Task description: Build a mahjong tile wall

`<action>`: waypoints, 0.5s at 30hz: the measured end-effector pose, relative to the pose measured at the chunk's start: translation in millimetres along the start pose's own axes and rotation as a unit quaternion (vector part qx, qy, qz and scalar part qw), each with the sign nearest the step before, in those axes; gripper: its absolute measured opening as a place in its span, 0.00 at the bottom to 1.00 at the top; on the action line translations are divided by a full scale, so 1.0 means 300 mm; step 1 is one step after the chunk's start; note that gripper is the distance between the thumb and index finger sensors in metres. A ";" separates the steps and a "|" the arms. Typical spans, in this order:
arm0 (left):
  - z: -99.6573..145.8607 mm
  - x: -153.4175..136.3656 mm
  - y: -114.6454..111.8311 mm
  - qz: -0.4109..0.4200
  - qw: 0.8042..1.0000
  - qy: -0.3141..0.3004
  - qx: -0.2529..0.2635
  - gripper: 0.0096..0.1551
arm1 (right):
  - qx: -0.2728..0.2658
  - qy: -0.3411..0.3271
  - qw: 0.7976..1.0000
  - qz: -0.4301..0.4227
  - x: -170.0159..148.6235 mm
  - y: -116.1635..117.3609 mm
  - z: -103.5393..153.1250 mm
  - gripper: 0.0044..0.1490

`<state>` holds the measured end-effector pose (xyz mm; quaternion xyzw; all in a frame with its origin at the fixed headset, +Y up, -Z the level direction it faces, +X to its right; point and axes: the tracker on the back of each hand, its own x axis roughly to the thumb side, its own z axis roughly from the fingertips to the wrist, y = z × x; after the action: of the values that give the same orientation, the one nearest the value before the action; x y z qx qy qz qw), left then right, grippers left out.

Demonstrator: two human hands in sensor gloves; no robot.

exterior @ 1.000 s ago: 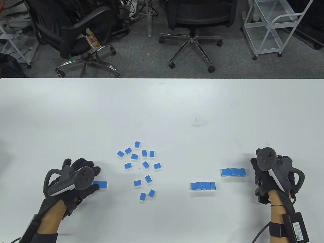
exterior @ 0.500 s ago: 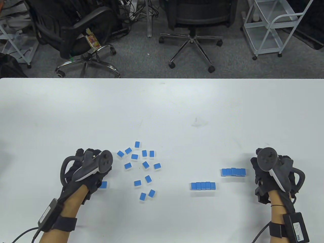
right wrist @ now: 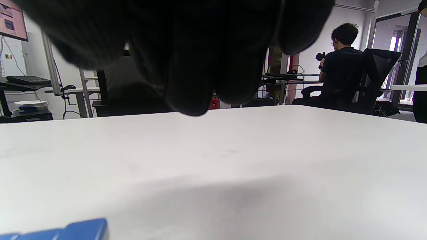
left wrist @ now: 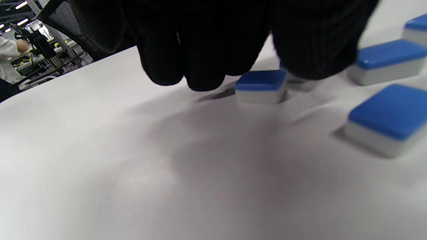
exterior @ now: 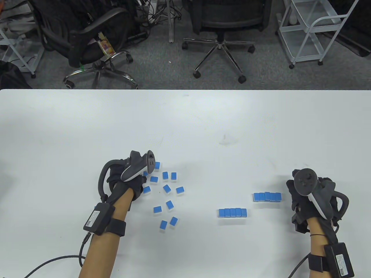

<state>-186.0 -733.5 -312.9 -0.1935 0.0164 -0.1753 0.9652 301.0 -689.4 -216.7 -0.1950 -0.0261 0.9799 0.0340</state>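
tiles (exterior: 166, 188) with blue backs lie scattered loose on the white table (exterior: 185, 121), left of centre, none touching. to the right sit two short rows of tiles packed edge to edge: a near row (exterior: 232, 212) and a far row (exterior: 267, 197), well apart from each other. the left hand (exterior: 127, 176) sits over the left edge of the loose tiles, its tracker (exterior: 139, 166) covering a few of them. in the left wrist view the fingers (left wrist: 200, 43) hang down curled, tips close to the table, with one tile (left wrist: 262, 85) just beside them and another partly hidden under the thumb side; whether they pinch a tile i cannot tell. two more tiles (left wrist: 388, 118) lie free at that view's right. the right hand (exterior: 311, 197) rests on the table just right of the far row, near its end; whether it touches the row i cannot tell. in the right wrist view its fingers (right wrist: 193, 60) hang together, loosely curled, above bare table and holding nothing, and the edge of a blue tile (right wrist: 86, 229) shows at the bottom left. a cable (exterior: 52, 260) trails from the left forearm across the near table edge.
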 end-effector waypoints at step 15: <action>0.042 -0.045 -0.015 -0.049 0.998 -0.034 0.009 0.31 | -0.001 0.001 1.000 -0.003 -0.001 0.000 0.001 0.34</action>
<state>-199.0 -728.0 -300.1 -0.1912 -0.0279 -0.2158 0.9571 301.2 -689.5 -216.1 -0.1956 -0.0274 0.9796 0.0367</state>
